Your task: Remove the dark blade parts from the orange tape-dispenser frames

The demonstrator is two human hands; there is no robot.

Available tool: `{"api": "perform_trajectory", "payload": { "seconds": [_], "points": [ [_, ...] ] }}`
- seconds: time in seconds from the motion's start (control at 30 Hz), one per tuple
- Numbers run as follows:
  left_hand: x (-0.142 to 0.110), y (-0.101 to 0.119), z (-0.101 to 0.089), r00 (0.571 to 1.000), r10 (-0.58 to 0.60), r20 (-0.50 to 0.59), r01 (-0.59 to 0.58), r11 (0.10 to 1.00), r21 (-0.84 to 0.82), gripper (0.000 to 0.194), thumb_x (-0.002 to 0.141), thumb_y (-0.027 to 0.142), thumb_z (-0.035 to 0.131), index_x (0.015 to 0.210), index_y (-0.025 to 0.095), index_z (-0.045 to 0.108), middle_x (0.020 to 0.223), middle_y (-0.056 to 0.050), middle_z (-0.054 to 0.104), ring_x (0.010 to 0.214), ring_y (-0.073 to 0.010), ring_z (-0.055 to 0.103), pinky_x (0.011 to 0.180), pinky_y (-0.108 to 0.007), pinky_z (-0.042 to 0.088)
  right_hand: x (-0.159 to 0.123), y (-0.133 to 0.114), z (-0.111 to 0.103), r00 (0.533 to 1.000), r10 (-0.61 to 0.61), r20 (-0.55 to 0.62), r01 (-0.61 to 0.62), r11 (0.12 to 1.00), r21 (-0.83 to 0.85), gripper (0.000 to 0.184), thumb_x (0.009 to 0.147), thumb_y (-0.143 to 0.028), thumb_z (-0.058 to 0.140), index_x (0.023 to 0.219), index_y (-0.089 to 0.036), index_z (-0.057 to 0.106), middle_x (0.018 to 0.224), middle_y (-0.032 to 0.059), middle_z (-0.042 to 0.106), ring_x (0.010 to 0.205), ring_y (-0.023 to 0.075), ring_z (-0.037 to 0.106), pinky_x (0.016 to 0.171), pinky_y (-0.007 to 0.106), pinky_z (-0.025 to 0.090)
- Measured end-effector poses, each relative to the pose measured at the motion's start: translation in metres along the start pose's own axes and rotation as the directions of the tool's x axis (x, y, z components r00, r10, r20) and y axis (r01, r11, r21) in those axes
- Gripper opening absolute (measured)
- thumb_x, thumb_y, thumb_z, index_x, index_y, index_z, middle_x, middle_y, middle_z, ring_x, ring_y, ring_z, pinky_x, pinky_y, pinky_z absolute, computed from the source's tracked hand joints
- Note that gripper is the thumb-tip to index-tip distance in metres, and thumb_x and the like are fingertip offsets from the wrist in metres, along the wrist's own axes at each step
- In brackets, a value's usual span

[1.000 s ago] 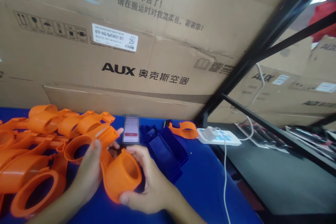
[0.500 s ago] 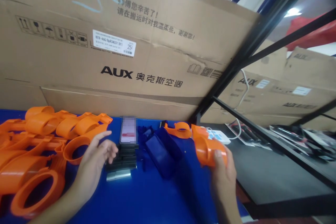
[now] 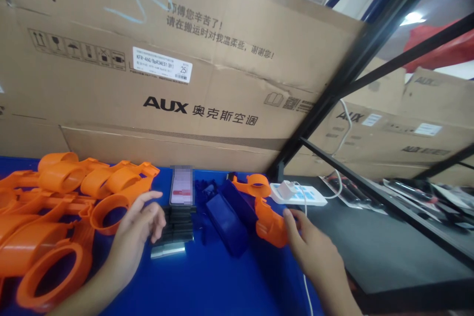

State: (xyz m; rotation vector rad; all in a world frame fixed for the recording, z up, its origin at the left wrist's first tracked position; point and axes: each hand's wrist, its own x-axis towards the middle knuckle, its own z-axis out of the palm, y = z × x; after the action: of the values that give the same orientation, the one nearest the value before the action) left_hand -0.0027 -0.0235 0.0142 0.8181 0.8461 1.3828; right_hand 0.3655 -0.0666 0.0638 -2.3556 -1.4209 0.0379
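Observation:
My left hand (image 3: 138, 227) hovers over the blue table (image 3: 222, 281) with its fingers spread and nothing in it. It is between an orange ring-shaped part (image 3: 107, 211) and a small stack of black pieces (image 3: 177, 229). My right hand (image 3: 313, 254) is low at the right, fingers loosely apart. Its thumb tip touches an orange cup-shaped part (image 3: 269, 227) that lies on the table beside a dark blue tray (image 3: 225, 217).
A pile of several orange parts (image 3: 44, 207) fills the left side. A phone (image 3: 182, 186) leans behind the black stack, and another orange part (image 3: 257, 185) lies near a white power strip (image 3: 298, 193). A big AUX cardboard box (image 3: 185, 84) walls the back. A black rack frame (image 3: 333, 98) stands at right.
Both hands held the orange cup part in front of me. My right hand carried it right and set it down by the blue tray, and my left hand let go and opened.

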Motion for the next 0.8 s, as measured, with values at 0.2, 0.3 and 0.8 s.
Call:
{"api": "perform_trajectory", "payload": {
  "seconds": [0.2, 0.3, 0.8],
  "points": [
    [0.003, -0.012, -0.008, 0.997, -0.03, 0.066, 0.023, 0.994, 0.104, 0.032, 0.095, 0.045, 0.069, 0.119, 0.024, 0.063, 0.075, 0.002, 0.064, 0.057, -0.0134, 0.055, 0.053, -0.026, 0.041, 0.082, -0.038, -0.016, 0.928, -0.373, -0.007, 0.366, 0.914, -0.175, 0.057, 0.105, -0.052, 0.039, 0.148, -0.02, 0.056, 0.132, 0.0173, 0.071, 0.118, 0.0364, 0.068, 0.093, 0.044, 0.052],
    [0.004, -0.015, -0.011, 0.994, -0.029, 0.11, 0.015, 0.991, 0.131, 0.031, 0.096, 0.046, 0.067, 0.118, 0.024, 0.062, 0.075, 0.002, 0.064, 0.058, -0.0137, 0.055, 0.053, -0.026, 0.041, 0.128, -0.051, -0.001, 0.903, -0.405, 0.141, 0.428, 0.874, -0.228, 0.065, 0.101, -0.043, 0.052, 0.157, -0.009, 0.046, 0.147, 0.0242, 0.061, 0.133, 0.0384, 0.06, 0.105, 0.043, 0.048],
    [0.002, -0.018, -0.006, 0.979, -0.09, 0.183, 0.062, 0.987, 0.15, 0.03, 0.097, 0.047, 0.066, 0.114, 0.023, 0.065, 0.072, 0.001, 0.065, 0.054, -0.0123, 0.055, 0.052, -0.026, 0.039, 0.15, -0.055, 0.014, 0.789, -0.521, 0.325, 0.602, 0.762, -0.239, 0.041, 0.088, -0.022, 0.071, 0.129, -0.02, 0.071, 0.122, 0.015, 0.077, 0.116, 0.0309, 0.071, 0.098, 0.034, 0.051]
  ]
}}
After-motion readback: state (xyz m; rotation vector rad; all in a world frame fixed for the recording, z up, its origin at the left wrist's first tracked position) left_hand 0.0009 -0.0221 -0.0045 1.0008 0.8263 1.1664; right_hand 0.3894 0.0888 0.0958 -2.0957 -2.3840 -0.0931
